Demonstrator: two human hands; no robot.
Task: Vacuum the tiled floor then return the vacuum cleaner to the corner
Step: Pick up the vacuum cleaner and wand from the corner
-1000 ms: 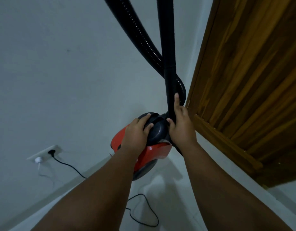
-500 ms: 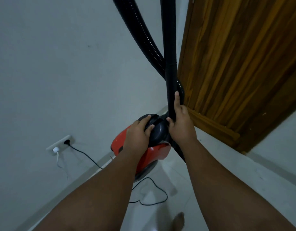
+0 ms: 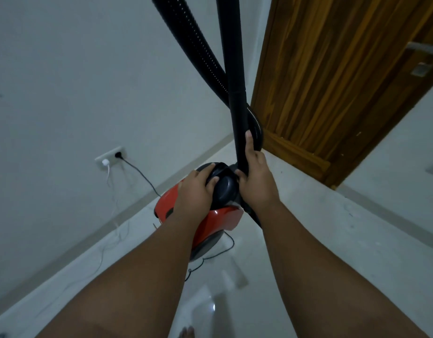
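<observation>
Since a moment ago the door's one metal handle (image 3: 424,48) has come into view at upper right, while both my hands have kept their grip. My left hand (image 3: 194,193) clasps the black top of the one red vacuum cleaner (image 3: 210,220) at frame centre; my right hand (image 3: 256,181) wraps its rigid tube (image 3: 235,76). One ribbed hose (image 3: 198,47) rises beside it. Two plugs sit in the wall socket (image 3: 110,156) at left.

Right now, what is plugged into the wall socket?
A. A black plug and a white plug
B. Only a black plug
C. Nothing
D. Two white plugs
A: the socket holds a white plug on its left and a black plug on its right, each with a cord hanging down from it.
</observation>
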